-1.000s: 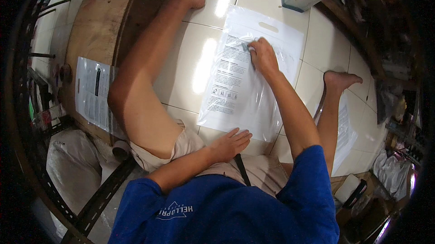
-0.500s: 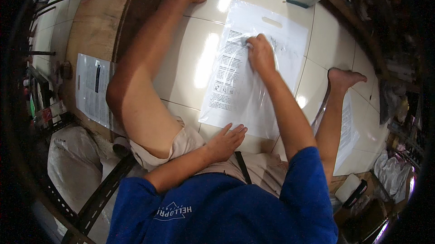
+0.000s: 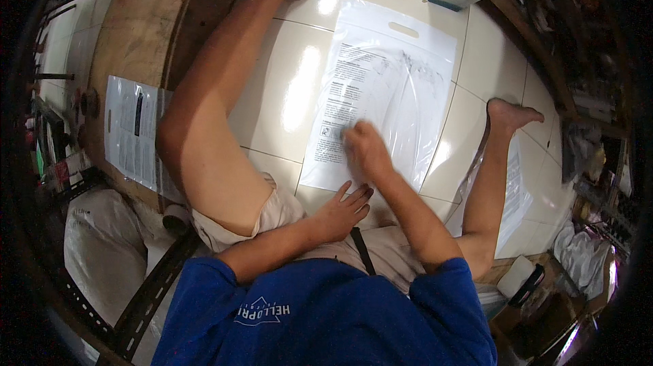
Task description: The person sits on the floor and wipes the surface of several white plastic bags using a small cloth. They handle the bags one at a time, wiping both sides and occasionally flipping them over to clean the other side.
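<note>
The grip of the right hand (image 3: 364, 148) was loosely closed and blurred, pressing flat on the lower part of a clear plastic bag (image 3: 388, 94); whether it pinched the film I cannot tell. The bag, thin and glossy, with a printed sheet inside and an oval handle cut-out at its far end, lay flat on the shiny pale floor tiles (image 3: 286, 94) between the person's legs. The left hand (image 3: 343, 209) rested open, fingers spread, on the beige shorts (image 3: 391, 247), just beside the bag's near edge.

clear white-printed plastic bag (image 3: 388, 101), glossy white tiles (image 3: 286, 94), blue shirt (image 3: 326, 318)
</note>
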Available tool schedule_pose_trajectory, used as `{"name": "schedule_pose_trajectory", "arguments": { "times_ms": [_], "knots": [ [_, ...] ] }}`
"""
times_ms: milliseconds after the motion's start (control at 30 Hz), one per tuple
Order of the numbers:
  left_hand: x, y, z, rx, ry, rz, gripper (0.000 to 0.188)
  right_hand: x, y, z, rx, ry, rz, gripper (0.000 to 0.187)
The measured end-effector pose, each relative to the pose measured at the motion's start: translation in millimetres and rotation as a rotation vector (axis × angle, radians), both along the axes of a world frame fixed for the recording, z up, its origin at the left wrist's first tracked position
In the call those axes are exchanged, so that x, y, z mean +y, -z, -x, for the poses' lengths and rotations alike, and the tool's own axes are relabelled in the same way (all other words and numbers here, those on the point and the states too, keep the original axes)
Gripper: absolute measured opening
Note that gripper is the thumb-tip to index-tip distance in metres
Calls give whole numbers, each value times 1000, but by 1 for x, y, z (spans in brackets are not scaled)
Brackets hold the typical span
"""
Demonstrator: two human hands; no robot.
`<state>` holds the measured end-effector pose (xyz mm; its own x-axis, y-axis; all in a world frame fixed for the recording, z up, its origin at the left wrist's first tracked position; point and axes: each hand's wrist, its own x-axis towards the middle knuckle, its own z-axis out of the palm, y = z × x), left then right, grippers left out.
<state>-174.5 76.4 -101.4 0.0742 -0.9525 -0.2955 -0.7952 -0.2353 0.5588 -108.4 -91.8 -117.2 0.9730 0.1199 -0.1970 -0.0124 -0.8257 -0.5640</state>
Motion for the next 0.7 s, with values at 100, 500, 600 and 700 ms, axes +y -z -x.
{"name": "schedule_pose_trajectory", "arguments": {
  "times_ms": [100, 500, 600, 700],
  "knots": [
    [0, -2, -3, -36, 62, 9, 60, -41, 27, -79, -360, 232, -9, 19],
    [12, 10, 3, 44, 100, -74, 58, 2, 17, 69, 186, 66, -349, 22],
    [14, 3, 1, 19, 122, -81, 57, 8, 9, 36, -94, -34, -127, 17],
    [14, 2, 1, 19, 103, -23, 56, -33, 43, -52, -143, 208, -101, 25]
  ]
}}
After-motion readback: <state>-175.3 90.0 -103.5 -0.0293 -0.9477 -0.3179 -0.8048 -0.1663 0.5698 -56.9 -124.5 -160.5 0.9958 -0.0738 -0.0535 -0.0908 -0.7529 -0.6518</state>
